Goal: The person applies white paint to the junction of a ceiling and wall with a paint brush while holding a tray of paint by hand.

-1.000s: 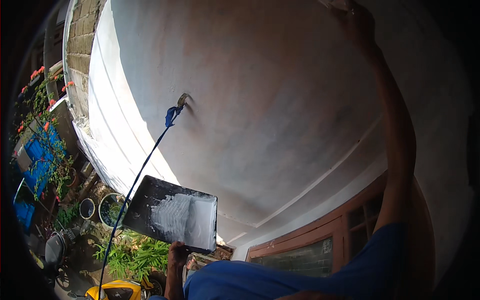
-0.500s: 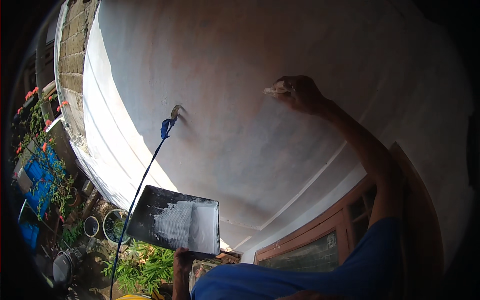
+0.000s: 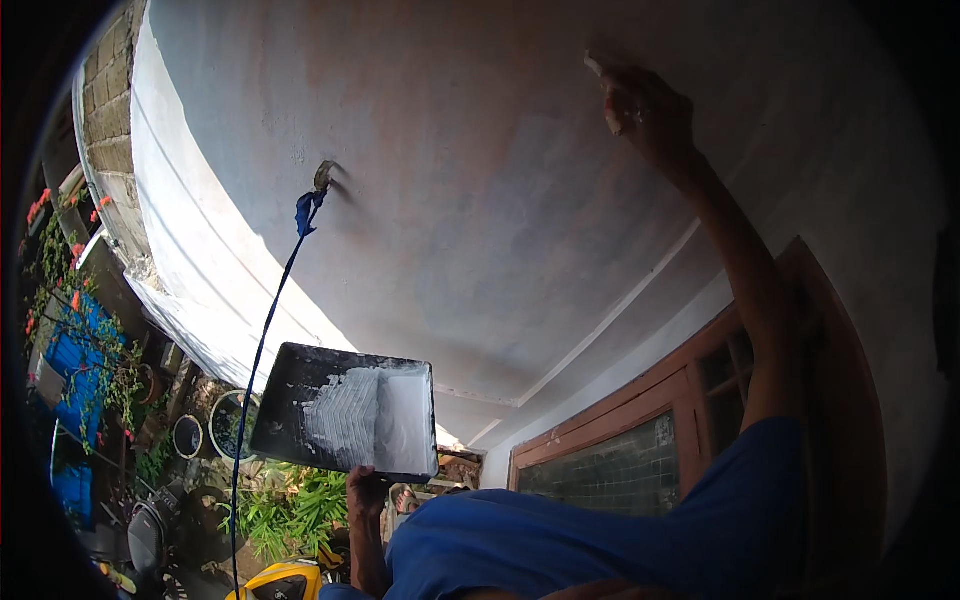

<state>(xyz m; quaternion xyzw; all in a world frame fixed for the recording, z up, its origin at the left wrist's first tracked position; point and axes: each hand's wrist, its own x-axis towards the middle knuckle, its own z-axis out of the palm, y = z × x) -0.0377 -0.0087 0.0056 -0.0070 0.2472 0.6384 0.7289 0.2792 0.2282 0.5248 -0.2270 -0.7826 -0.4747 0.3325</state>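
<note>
My left hand (image 3: 366, 490) grips the near edge of a black paint tray (image 3: 285, 410), low and left of centre. Pale paint (image 3: 407, 425) pools at the tray's right end and smears its ribbed slope. Raised at the upper right, my right hand (image 3: 650, 110) is closed round a small whitish, paint-smeared tool (image 3: 594, 64). The fingers cover most of that tool, so its exact kind does not show. Its pale tip is against or very close to the patchy whitish wall (image 3: 450, 200); whether it touches I cannot tell.
A blue cord (image 3: 262, 340) hangs from a hook (image 3: 324, 174) on the wall and passes beside the tray. At lower right is a brown-framed door or window (image 3: 600, 445). Potted plants (image 3: 295, 510), a yellow object (image 3: 285, 580) and flowering branches (image 3: 75, 330) are down left.
My right hand has moved up and to the right along the wall with the tool in it. The tray has shifted slightly up and left in the picture, still in my left hand.
</note>
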